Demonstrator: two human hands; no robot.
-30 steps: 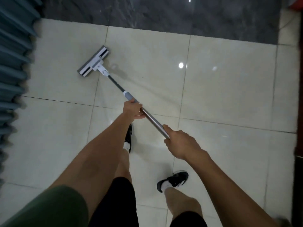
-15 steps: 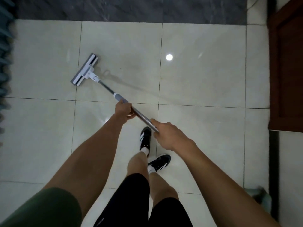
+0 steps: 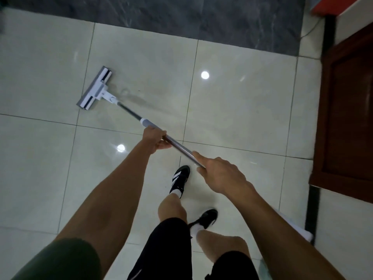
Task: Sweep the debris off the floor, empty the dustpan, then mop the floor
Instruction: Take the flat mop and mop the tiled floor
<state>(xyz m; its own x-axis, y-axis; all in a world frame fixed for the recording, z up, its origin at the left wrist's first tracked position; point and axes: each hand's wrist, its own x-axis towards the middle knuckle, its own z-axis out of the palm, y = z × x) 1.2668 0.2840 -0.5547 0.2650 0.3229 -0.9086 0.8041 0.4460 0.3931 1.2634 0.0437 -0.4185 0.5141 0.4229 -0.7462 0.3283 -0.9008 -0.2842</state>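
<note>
Head: flat mop (image 3: 94,88), glossy tiles (image 3: 238,110)

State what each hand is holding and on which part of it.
Both grip the mop by its metal pole: the left hand just below the grey collar, the right hand at the pole's upper end.

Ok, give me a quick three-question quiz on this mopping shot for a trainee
1. True or false: the flat white mop head lies on the dark grey marble strip.
2. Which hand grips the metal mop handle nearer the mop head? A) left hand B) right hand
3. Fill in: the brown wooden door stands to the person's ____.

Key: 1 false, it lies on pale floor tile; 2 A; 3 right.
</note>
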